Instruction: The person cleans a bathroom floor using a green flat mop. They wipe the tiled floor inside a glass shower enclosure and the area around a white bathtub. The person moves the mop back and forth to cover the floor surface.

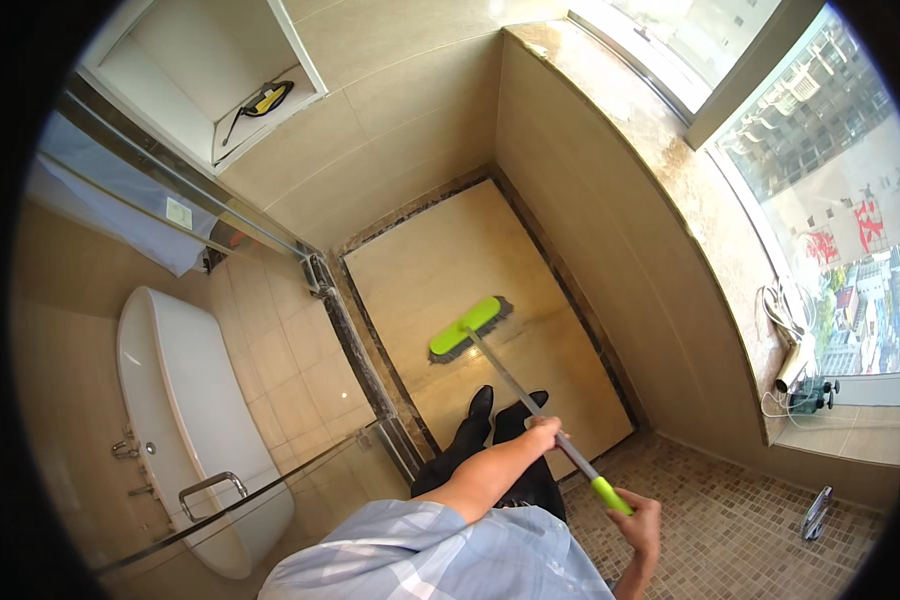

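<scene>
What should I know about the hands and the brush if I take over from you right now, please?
Left hand: closed around the metal pole, midway up.
Right hand: closed on the green grip at the pole's end.
Brush head: bristles down on the shower floor, ahead of the shoes.
Done: tile beside the head looks wet.
Left: I cannot tell how much floor is still unscrubbed.

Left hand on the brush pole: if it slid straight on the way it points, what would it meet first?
The left hand points down the metal pole; nothing else sits on the pole, so it would probably first reach the green brush head on the shower floor.
</scene>
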The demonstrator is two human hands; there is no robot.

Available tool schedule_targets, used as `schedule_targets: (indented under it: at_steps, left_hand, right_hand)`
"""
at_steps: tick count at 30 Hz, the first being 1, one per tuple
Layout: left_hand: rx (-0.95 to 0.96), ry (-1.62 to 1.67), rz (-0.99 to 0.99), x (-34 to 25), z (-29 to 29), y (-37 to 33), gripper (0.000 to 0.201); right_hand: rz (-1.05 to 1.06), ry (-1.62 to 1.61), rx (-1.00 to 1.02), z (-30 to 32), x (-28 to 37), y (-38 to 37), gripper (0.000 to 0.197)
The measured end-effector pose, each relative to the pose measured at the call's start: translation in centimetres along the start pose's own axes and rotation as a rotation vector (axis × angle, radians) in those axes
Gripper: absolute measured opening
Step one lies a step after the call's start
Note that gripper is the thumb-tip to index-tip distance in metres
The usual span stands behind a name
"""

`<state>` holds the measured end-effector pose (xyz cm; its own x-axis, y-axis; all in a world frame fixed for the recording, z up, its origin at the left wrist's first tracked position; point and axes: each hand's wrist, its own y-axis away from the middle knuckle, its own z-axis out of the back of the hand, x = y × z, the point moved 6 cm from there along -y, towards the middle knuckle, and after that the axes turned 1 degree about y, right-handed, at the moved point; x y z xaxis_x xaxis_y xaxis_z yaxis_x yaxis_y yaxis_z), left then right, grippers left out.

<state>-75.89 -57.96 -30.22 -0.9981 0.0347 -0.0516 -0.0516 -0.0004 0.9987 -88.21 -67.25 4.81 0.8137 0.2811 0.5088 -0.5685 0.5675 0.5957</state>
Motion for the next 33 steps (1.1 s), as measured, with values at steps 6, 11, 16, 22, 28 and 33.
schedule_targets:
  at_steps: [6,11,16,22,28,33]
  left_hand:
    - [0.050,0.040,-0.104,-9.2,10.1,-1.8,0.021]
    - [0.025,0.040,-0.276,-13.3,17.0,-1.6,0.021]
    - [-0.047,-0.110,-0.358,-16.5,19.4,3.0,0.025]
    - [-0.011,-0.356,-0.247,-11.9,16.4,2.5,0.026]
    - [-0.002,-0.626,-0.061,-3.9,11.4,2.3,0.032]
    - [0.209,-0.725,0.132,5.0,7.7,4.4,0.032]
  right_hand:
    - [0.256,-0.017,0.020,-15.0,1.2,-8.2,0.044]
    - [0.465,0.118,0.209,-26.8,9.8,-15.3,0.048]
    - [0.482,0.224,0.278,-32.0,12.9,-18.5,0.036]
    - [0.327,0.351,0.306,-24.8,9.6,-13.7,0.040]
    - [0.105,0.407,0.233,-14.9,2.0,-6.7,0.049]
    - [-0.095,0.480,0.086,-6.6,-4.2,1.9,0.046]
